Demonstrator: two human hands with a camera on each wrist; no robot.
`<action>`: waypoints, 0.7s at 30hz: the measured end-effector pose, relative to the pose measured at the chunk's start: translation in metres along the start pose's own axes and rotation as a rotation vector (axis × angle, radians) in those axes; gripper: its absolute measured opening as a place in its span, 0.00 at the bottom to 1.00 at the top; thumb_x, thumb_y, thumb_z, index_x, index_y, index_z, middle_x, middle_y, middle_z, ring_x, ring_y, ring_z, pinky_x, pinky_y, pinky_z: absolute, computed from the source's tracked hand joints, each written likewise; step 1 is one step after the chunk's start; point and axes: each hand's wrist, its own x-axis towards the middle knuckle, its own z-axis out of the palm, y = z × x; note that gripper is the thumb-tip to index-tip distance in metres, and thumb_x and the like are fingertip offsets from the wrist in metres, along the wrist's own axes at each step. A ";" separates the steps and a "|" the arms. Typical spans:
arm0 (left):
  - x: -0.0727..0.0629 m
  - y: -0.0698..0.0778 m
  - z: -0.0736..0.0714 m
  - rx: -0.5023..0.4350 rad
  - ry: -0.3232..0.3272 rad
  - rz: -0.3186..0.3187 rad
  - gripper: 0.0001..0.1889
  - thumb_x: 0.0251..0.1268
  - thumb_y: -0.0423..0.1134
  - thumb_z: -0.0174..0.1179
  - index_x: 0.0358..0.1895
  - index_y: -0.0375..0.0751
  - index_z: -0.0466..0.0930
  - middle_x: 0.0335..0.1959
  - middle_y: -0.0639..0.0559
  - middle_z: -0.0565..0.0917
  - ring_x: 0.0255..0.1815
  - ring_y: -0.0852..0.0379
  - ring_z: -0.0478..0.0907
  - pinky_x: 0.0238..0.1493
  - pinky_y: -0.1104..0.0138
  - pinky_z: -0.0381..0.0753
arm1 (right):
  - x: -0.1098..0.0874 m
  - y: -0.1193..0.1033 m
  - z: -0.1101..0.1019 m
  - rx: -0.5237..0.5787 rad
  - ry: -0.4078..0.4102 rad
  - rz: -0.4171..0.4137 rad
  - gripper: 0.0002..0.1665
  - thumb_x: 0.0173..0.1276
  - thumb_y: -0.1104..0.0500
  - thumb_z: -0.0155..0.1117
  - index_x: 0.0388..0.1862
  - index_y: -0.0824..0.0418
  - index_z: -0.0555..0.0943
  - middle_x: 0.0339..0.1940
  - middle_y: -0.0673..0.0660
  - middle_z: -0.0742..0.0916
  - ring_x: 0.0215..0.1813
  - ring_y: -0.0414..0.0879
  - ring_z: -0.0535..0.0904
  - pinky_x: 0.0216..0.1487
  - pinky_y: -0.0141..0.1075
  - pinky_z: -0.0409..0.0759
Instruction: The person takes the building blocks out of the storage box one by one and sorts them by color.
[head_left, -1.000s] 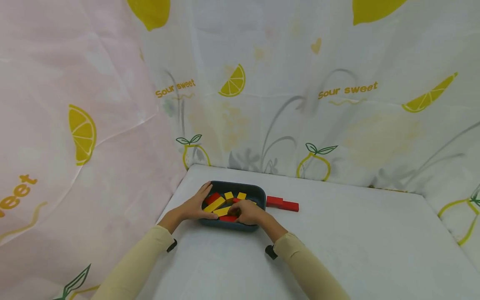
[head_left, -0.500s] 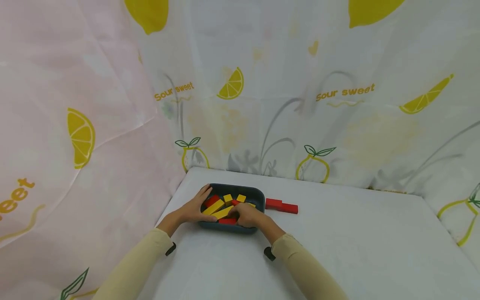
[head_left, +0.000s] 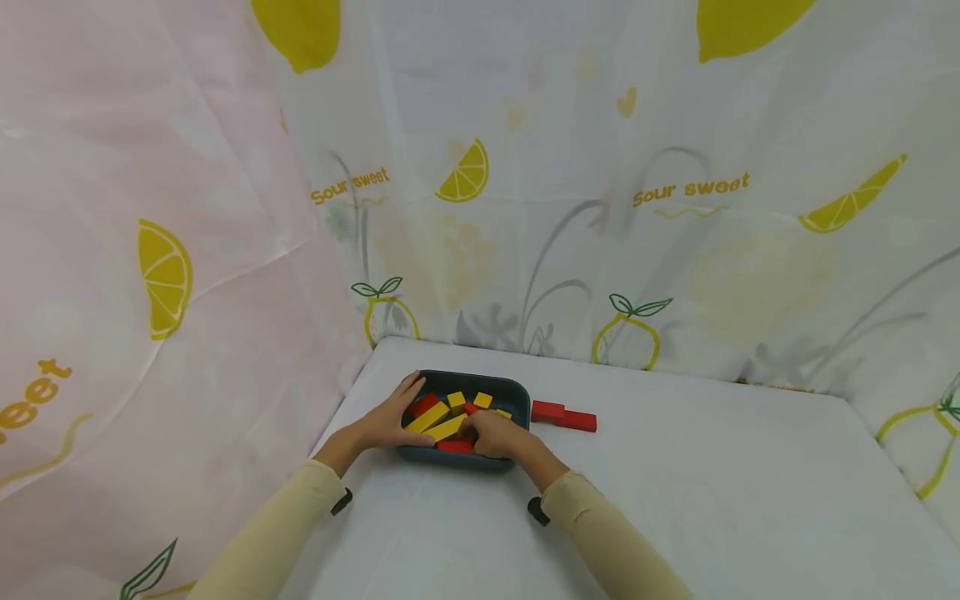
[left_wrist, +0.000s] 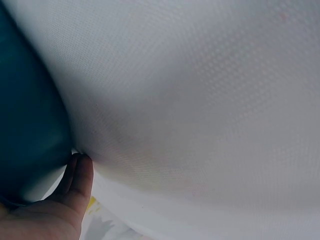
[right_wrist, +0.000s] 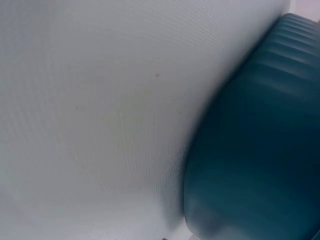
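Note:
A dark teal tray (head_left: 517,395) sits on the white table and contains several yellow and red blocks. My left hand (head_left: 386,422) holds its left end, the thumb over the front rim. In the left wrist view, the fingers (left_wrist: 82,177) of that hand lie against the tray's outer wall (left_wrist: 30,110). Reaching over the front right rim, my right hand (head_left: 495,435) is inside the tray with bent fingers, beside a long yellow block (head_left: 446,428) and a red block (head_left: 455,447). Its fingertips are hidden, so a grasp is not visible. The right wrist view has only the tray's side (right_wrist: 255,135) and tabletop.
Two red blocks (head_left: 564,416) lie touching on the table just right of the tray. White tabletop (head_left: 712,492) extends to the right. A lemon-print cloth (head_left: 525,208) hangs behind the table, with a pinkish cloth (head_left: 247,392) on the left.
The fingers of my right hand have shifted slightly among the blocks, and more of the long yellow block shows. My left hand stays on the tray. The head view has tilted a little.

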 end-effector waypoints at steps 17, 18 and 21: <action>0.002 0.001 -0.002 0.016 -0.008 -0.023 0.61 0.51 0.61 0.72 0.81 0.44 0.41 0.83 0.46 0.37 0.81 0.40 0.44 0.75 0.41 0.56 | 0.004 -0.003 -0.002 -0.082 0.003 -0.041 0.15 0.60 0.64 0.71 0.47 0.57 0.87 0.39 0.47 0.89 0.38 0.38 0.80 0.51 0.33 0.82; 0.002 0.001 -0.002 0.015 -0.009 -0.024 0.61 0.51 0.61 0.72 0.81 0.44 0.41 0.83 0.46 0.37 0.81 0.40 0.44 0.75 0.41 0.55 | 0.004 -0.003 -0.003 -0.083 0.005 -0.047 0.15 0.61 0.64 0.72 0.47 0.57 0.87 0.39 0.47 0.89 0.38 0.38 0.80 0.51 0.33 0.82; 0.001 0.001 -0.003 0.006 -0.006 -0.018 0.61 0.51 0.61 0.72 0.81 0.43 0.41 0.83 0.44 0.37 0.81 0.39 0.44 0.75 0.40 0.55 | 0.004 -0.004 -0.003 -0.078 0.006 -0.060 0.15 0.61 0.61 0.73 0.48 0.57 0.87 0.40 0.48 0.89 0.39 0.38 0.80 0.52 0.33 0.82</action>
